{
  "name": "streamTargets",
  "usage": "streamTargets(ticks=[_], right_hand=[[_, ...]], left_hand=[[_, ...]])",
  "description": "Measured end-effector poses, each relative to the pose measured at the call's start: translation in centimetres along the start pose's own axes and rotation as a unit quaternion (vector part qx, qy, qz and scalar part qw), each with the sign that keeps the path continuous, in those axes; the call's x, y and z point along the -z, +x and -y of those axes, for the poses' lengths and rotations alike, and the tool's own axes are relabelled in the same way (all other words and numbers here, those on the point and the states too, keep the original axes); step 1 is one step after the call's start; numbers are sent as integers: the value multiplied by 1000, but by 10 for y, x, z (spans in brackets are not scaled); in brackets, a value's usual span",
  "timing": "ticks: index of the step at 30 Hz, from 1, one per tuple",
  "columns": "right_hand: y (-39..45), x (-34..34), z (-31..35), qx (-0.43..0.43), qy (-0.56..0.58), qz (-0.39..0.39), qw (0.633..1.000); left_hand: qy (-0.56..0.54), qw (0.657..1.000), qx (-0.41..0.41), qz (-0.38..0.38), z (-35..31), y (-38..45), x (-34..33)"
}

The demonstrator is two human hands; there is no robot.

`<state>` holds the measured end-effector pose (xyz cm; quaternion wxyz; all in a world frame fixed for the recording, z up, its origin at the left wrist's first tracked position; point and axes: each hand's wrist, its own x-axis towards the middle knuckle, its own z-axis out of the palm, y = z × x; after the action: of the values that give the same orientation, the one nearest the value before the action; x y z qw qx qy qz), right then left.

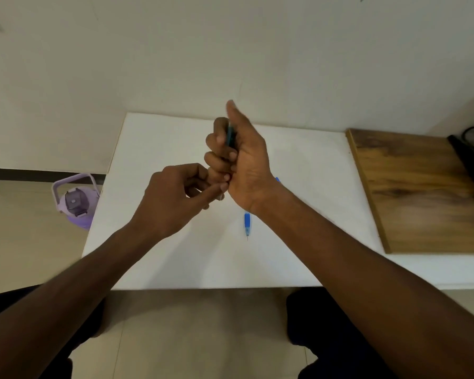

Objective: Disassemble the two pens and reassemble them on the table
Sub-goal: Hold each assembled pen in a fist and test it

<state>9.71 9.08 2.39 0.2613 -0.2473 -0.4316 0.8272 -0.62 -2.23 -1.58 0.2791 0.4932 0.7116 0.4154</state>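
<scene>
While right hand (241,157) grips one pen (230,135), second pen (247,224) lies on table (175,255).

White table (175,255): blue pen (247,222) lying near middle, tip toward front edge; wooden board (422,192) at right

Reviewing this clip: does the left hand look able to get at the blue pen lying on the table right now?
Probably yes. The blue pen lies uncovered on the white table, apart from the left hand, with bare surface between. Only the right forearm passes close beside it. The left hand's fingers are curled at the bottom end of the pen in the right hand.
</scene>
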Motion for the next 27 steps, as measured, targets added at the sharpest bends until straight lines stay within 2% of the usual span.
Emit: streamTargets(ticks=[3, 8, 13, 22, 27], right_hand=[[-1, 2, 6, -35, 50, 6, 998], [-3, 6, 18, -31, 73, 29, 996], [-7, 10, 24, -2, 81, 31, 996], [-8, 11, 22, 3, 74, -57, 996], [-7, 9, 23, 4, 67, -90, 994]], left_hand=[[-24, 999, 18, 22, 2, 1, 2], [-119, 988, 45, 83, 1, 0, 5], [-138, 988, 37, 64, -3, -4, -3], [-129, 990, 42, 50, -5, -4, -9], [-105, 992, 32, 68, -1, -2, -8]])
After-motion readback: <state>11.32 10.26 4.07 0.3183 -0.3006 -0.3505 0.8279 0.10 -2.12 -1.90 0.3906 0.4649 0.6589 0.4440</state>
